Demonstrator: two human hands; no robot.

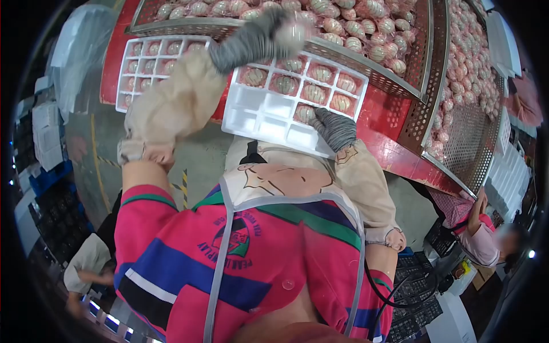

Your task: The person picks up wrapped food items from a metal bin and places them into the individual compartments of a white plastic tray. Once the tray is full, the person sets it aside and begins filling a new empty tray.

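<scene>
My left hand, in a grey striped glove, is over the far edge of a white foam tray. It grips a plastic-wrapped egg; both are blurred by motion. My right hand, gloved alike, is at the near right of the tray with its fingertips on another plastic-wrapped egg in a compartment. Several wrapped eggs fill the tray's far rows and right side. The compartments at the near left are bare white.
A perforated metal bin of wrapped eggs stands beyond the tray, and a larger perforated bin is to the right. At the left is another filled foam tray. Co-workers, one in a pink sleeve, are at both sides.
</scene>
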